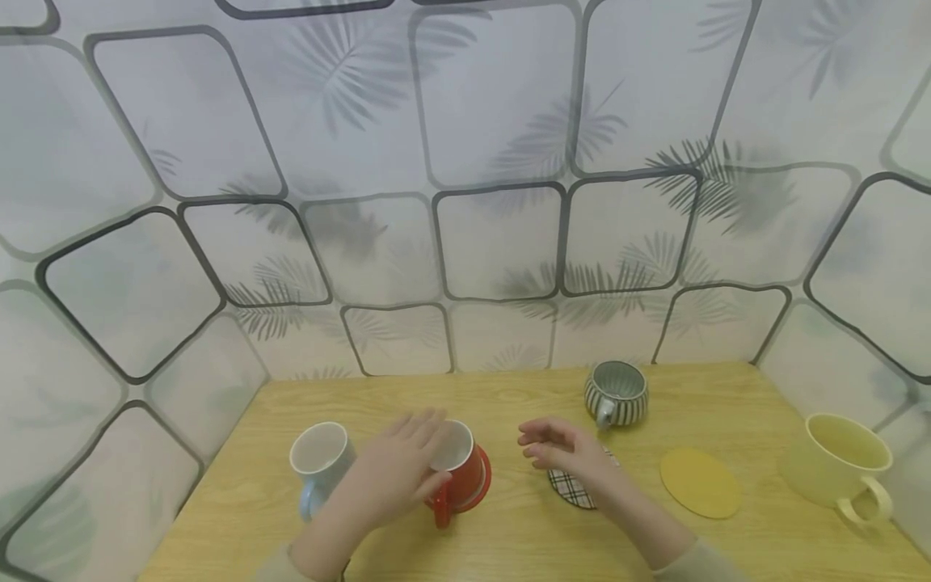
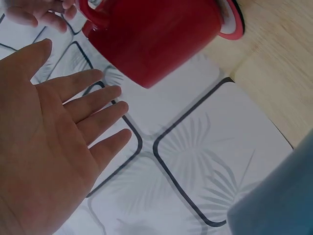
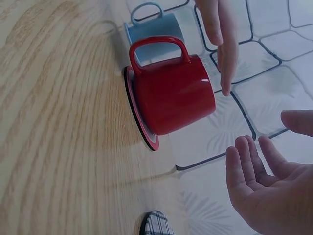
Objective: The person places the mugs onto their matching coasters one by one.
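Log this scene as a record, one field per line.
Left hand: open, near the red mug, holding nothing
Right hand: open, fingers slightly bent, holding nothing
Red mug: upright on a red-rimmed coaster
Blue mug: left of the red mug
Striped mug: behind the plaid coaster
Yellow coaster: nothing on it
Yellow mug: right of the yellow coaster

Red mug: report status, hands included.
Left hand open, empty, near red mug. Right hand open, empty. Red mug upright on red coaster. Nothing between red mug and right hand.
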Tool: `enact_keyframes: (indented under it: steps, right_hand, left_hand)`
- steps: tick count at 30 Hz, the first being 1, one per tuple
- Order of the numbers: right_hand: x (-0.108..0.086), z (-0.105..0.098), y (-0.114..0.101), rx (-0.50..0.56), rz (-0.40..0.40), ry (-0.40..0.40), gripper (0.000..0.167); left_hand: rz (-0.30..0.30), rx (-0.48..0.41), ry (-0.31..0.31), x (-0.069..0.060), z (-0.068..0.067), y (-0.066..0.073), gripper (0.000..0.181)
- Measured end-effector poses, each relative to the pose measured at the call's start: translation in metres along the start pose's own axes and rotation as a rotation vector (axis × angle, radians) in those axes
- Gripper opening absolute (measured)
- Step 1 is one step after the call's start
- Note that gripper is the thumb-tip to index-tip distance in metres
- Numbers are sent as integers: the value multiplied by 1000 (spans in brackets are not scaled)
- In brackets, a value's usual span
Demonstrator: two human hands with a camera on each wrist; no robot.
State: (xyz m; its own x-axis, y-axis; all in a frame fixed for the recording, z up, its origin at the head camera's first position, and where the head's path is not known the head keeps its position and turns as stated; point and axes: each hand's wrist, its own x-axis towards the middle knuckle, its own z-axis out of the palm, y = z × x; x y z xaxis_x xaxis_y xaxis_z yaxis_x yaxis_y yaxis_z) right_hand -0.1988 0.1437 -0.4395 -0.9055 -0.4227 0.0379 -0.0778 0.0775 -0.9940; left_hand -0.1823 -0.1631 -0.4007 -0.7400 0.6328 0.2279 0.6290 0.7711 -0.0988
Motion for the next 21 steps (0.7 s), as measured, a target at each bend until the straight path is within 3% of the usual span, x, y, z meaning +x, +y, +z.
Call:
enact_keyframes:
  steps: [10, 21]
  right_hand:
    - [-3, -16, 4, -2, -21, 42, 50]
    - [-8, -32, -1, 8, 18, 91, 52]
  left_hand:
    - [82, 75, 4, 8, 2, 12, 58]
    - [104, 56, -78, 15, 5, 25, 62]
